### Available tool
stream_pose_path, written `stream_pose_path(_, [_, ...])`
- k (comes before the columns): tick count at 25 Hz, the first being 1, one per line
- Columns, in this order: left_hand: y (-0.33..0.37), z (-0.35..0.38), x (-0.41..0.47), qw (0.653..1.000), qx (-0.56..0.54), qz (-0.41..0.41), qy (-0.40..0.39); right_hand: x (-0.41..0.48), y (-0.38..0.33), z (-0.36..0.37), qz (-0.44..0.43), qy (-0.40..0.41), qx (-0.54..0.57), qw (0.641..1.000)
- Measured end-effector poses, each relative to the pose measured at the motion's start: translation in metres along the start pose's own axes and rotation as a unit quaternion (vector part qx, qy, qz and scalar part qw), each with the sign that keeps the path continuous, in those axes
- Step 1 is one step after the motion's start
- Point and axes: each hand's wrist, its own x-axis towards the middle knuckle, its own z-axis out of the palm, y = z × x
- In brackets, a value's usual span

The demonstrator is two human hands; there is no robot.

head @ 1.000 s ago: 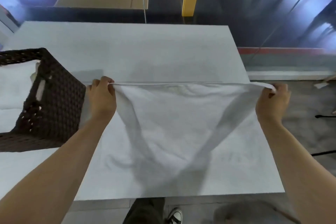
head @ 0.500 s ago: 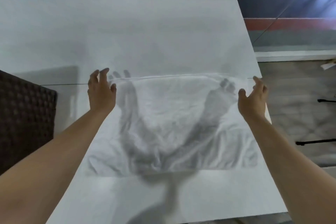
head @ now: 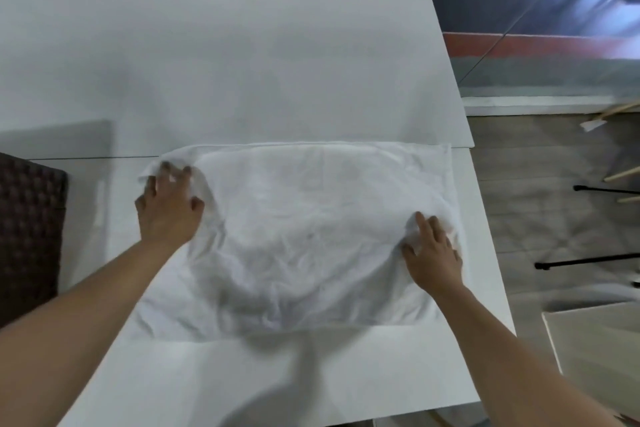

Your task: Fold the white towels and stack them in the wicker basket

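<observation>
This is looking like a studio workroom: black stand legs (head: 588, 260) are resting on plank flooring (head: 533, 211) beside a plain white worktop (head: 242, 80).

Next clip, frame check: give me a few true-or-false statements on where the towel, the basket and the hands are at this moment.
1. The white towel lies spread out on the table. True.
2. The wicker basket sits at the right edge of the view. False: it is at the left edge, beside the towel and apart from it.
3. Both hands touch the towel. True: the left hand is at its far left corner and the right hand is near its right edge.
4. The left hand rests on the basket. False: its grip bunches the towel's corner, clear of the basket.
</observation>
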Motion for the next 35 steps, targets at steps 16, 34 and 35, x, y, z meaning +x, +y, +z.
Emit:
stream_pose_path(16, [0.156,0.026,-0.146,0.97,-0.058,0.238,0.013,-0.012,0.024,0.003,-0.044,0.035,0.015,0.998])
stream_pose_path(34, [0.332,0.077,-0.331,0.924,0.022,0.329,-0.194,-0.06,0.157,-0.009,-0.269,0.003,0.002,0.963])
stream_pose_path(35, [0.336,0.078,-0.334,0.927,0.026,0.316,-0.199,-0.054,0.158,-0.014,-0.261,0.007,0.021,0.965])
